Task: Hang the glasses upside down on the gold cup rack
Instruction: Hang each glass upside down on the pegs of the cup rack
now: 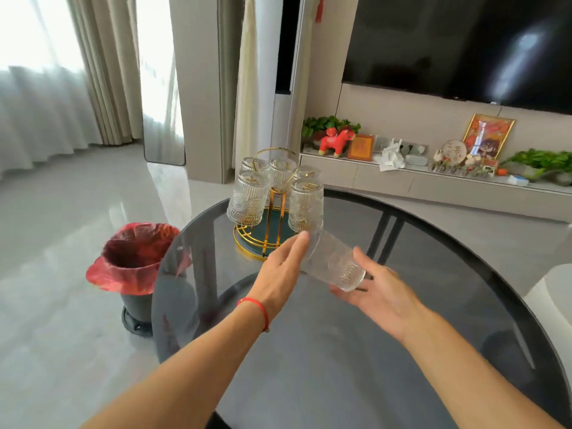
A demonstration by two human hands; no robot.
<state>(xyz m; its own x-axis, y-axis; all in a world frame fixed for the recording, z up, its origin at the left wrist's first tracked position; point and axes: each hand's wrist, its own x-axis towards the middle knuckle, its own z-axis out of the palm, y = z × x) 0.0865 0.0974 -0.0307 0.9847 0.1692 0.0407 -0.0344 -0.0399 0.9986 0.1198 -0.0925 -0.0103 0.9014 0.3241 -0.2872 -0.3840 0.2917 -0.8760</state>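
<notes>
So there's one glass (pixel 332 261) up in the air just in front of the rack (pixel 266 218), lying pretty much on its side. Its long axis runs diagonally: one end points up and toward the rack, nearly touching the front right hung glass (pixel 305 205), and the other end points down and back toward the person. Can't honestly tell which end is the mouth, it's all clear ribbed glass and a bit blurry. The left hand (pixel 283 270) is flat against the rack-side end, fingers straight and together, more pressing than gripping. The right hand (pixel 376 289) is under the near end, palm up, fingers spread loose and cradling it, not curled around. So it's held between the two hands, neither one closed on it. The rack sits on a dark glass table (pixel 340 351) near its far edge, and five glasses hang on it upside down, bases up. A bin (pixel 136 261) with a red liner stands on the floor to the left of the rack, well apart from it.
</notes>
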